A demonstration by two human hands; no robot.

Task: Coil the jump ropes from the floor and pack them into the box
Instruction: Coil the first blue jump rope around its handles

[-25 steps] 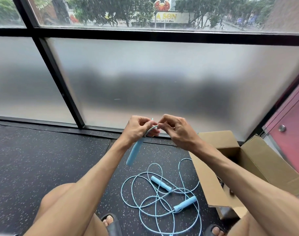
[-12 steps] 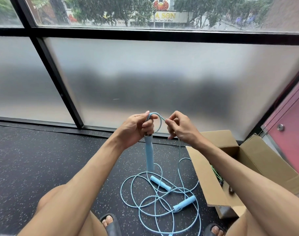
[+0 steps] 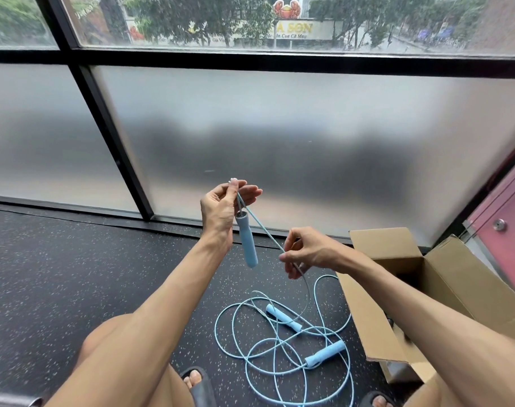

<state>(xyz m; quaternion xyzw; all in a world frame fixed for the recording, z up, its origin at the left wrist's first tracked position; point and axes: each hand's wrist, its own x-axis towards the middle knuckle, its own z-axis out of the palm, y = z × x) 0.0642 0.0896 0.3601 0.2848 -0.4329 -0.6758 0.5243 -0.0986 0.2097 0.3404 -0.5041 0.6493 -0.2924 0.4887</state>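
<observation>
My left hand is raised and pinches the light blue cord just above a blue handle, which hangs straight down from it. The cord runs taut down to my right hand, which pinches it lower and to the right. From there the cord drops to a loose tangle of blue jump rope on the floor, where two more blue handles lie. An open cardboard box stands on the floor at the right, its inside mostly dark.
A frosted glass wall with black frames runs across in front. The floor is dark speckled rubber. A pink door stands at the far right. My knees and sandalled feet fill the bottom of the view.
My left hand rose, still pinching the cord with the handle hanging below. My right hand moved down and to the right along the cord, pulling that stretch taut.
</observation>
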